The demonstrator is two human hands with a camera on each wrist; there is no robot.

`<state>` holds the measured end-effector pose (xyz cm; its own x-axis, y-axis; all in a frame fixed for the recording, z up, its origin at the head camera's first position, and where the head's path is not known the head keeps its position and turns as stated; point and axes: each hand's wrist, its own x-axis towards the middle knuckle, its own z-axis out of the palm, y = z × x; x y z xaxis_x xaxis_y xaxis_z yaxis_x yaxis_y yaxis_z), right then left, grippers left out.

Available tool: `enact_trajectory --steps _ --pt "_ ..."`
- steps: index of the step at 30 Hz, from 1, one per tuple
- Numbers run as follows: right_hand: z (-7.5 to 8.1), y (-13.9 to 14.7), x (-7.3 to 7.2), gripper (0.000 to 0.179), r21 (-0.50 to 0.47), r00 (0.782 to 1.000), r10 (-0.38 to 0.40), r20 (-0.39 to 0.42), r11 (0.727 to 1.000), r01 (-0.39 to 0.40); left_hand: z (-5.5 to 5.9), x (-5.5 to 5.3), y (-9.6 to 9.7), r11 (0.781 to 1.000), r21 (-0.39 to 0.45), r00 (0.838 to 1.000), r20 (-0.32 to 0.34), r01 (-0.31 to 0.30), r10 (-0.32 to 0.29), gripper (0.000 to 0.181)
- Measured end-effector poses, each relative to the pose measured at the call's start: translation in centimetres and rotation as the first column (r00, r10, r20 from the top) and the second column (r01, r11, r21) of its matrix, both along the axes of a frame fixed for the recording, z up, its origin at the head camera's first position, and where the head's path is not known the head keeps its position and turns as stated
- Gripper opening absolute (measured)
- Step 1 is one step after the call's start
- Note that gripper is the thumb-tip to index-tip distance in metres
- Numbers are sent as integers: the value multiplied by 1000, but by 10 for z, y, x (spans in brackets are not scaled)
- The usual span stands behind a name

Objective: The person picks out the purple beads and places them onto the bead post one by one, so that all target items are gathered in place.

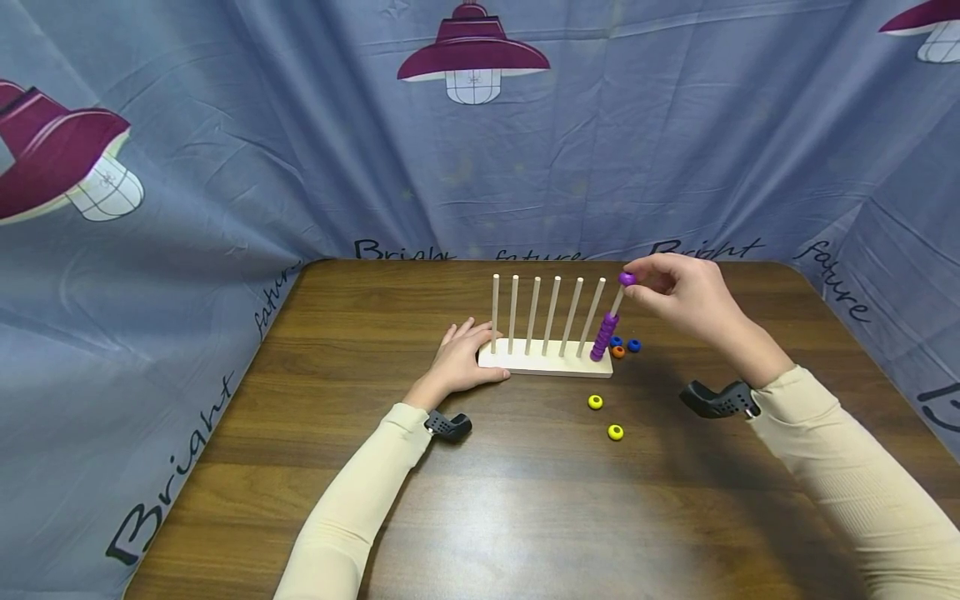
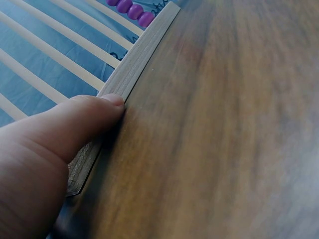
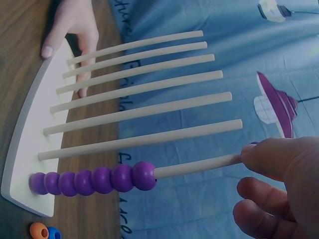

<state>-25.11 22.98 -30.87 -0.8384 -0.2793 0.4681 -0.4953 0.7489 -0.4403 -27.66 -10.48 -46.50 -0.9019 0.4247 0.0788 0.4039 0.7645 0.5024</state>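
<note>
A pale wooden base [image 1: 543, 362] carries a row of upright pegs. My left hand [image 1: 459, 362] holds its left end, the thumb [image 2: 94, 112] along the front edge and the fingers at the back. On the rightmost peg sits a stack of purple beads [image 3: 102, 180], while the other pegs are bare. My right hand [image 1: 690, 296] pinches one more purple bead [image 1: 627, 278] between thumb and index finger at the top of that same peg. In the right wrist view the thumb hides most of this bead.
Two yellow beads [image 1: 596, 402] lie on the brown table [image 1: 360, 333] in front of the base. Beside its right end are an orange bead [image 1: 618, 352] and two blue beads [image 1: 634, 346]. A blue curtain [image 1: 480, 183] hangs behind the table.
</note>
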Motion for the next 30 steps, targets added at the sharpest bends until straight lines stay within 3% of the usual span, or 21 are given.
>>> enact_trajectory --steps 10,18,30 --pt "-3 -2 1 17 -25 999 -21 32 999 22 0 0 0 1000 -4 1000 6 0 0 70" --pt "-4 -1 1 14 16 1000 -12 1 1000 12 0 0 1 1000 0 1000 5 -2 2 70" --pt "-6 0 2 12 19 999 -21 30 1000 21 0 1 0 1000 -2 1000 -1 -6 6 70"
